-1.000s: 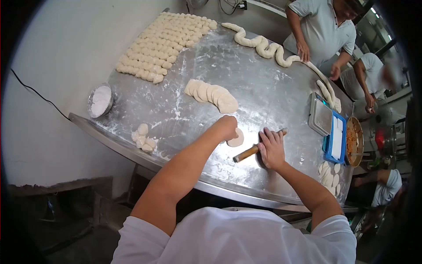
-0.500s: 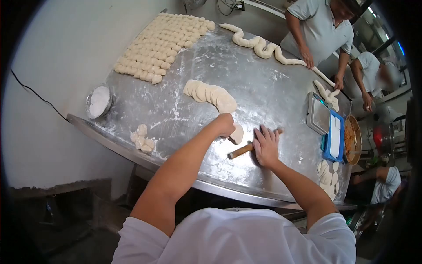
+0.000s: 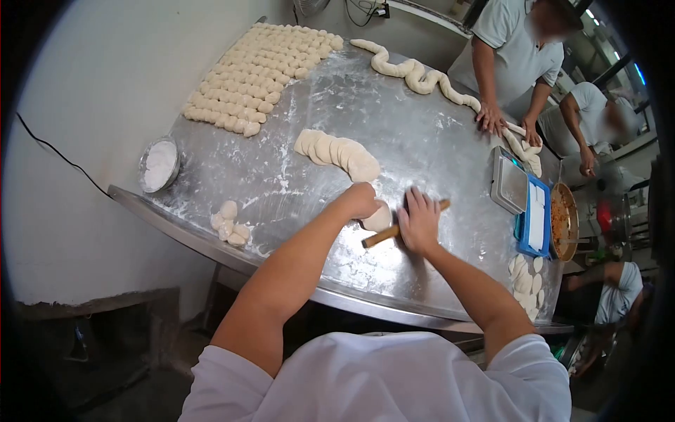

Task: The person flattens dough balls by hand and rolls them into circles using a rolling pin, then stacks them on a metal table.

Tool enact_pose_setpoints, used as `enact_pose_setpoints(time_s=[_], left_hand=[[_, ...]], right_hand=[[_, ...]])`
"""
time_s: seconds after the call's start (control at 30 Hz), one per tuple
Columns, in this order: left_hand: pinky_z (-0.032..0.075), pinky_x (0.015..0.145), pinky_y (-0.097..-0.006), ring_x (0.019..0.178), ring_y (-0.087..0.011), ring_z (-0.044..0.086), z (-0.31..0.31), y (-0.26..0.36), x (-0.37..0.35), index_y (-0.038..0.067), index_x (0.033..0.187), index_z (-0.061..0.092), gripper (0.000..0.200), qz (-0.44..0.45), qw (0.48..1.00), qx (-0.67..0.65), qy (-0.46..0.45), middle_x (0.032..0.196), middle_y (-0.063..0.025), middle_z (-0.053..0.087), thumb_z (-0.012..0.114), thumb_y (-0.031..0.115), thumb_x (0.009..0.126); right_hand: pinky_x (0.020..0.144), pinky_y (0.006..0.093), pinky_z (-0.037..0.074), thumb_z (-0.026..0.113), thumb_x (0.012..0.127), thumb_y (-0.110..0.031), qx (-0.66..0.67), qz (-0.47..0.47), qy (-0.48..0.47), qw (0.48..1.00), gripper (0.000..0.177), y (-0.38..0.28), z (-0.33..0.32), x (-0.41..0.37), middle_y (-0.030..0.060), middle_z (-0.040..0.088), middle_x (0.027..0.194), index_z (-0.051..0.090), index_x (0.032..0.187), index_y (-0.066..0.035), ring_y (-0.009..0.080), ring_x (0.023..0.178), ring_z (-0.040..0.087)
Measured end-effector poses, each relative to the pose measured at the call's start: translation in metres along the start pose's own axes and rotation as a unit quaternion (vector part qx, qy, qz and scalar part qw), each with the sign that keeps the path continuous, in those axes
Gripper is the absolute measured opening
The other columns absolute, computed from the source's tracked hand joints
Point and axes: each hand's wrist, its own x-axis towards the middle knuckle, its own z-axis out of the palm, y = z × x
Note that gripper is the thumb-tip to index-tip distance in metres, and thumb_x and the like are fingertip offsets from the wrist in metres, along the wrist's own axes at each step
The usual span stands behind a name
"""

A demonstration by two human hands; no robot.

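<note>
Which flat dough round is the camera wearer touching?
The single round, its edge under the left hand, beside the rolling pin. It lies alone; the rest overlap in the row beyond or lie near the blue tray.

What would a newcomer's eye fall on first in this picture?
Probably the block of dough balls, packed in rows, far left on the table. Next, the dough rope winding along the far edge. Near the picture's middle, the left hand holds a dough disc and the right hand lies on a rolling pin.

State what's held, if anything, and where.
The left grip holds the dough disc by its left edge; the right grip lies open atop the rolling pin.
</note>
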Motion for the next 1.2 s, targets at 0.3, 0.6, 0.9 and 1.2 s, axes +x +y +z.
enact_pose_setpoints(time_s=[0.3,0.6,0.9,1.2], left_hand=[[0.060,0.086,-0.0486,0.095,-0.0397,0.078,-0.021,0.027,-0.020,-0.002,0.101,0.081,0.038,-0.048,0.995,0.070,-0.044,0.099,-0.0250,0.079,0.076,0.035,0.093],[0.062,0.067,-0.0430,0.071,-0.0318,0.078,-0.020,0.001,-0.003,-0.011,0.096,0.078,0.037,-0.096,0.980,-0.145,-0.094,0.093,-0.0284,0.079,0.075,0.025,0.095],[0.058,0.093,-0.0497,0.104,-0.0438,0.074,-0.028,0.017,-0.015,-0.002,0.106,0.080,0.043,-0.068,0.995,0.070,-0.005,0.106,-0.0270,0.078,0.076,0.040,0.099],[0.059,0.096,-0.0467,0.108,-0.0391,0.075,-0.015,0.001,-0.001,0.008,0.119,0.081,0.028,0.042,0.995,-0.074,-0.047,0.116,-0.0220,0.078,0.077,0.025,0.097]], right_hand=[[0.120,0.0570,0.036,0.057,0.104,-0.043,-0.048,0.051,0.041,0.997,0.068,-0.029,0.004,0.085,0.0262,0.050,0.161,0.046,0.156,0.000,0.0440,0.140,0.051],[0.127,0.0661,0.020,0.053,0.108,-0.033,-0.010,-0.048,-0.006,0.999,0.054,0.020,-0.011,-0.064,0.0217,0.045,0.163,0.053,0.156,-0.007,0.0463,0.151,0.038],[0.124,0.0570,0.034,0.057,0.103,-0.036,0.022,0.066,0.098,0.993,0.062,-0.023,0.032,0.115,0.0277,0.053,0.157,0.050,0.152,0.002,0.0451,0.143,0.049],[0.127,0.0680,0.021,0.056,0.107,-0.032,0.017,-0.056,0.044,0.997,0.050,0.031,-0.011,-0.076,0.0254,0.048,0.158,0.058,0.149,-0.003,0.0535,0.149,0.036]])
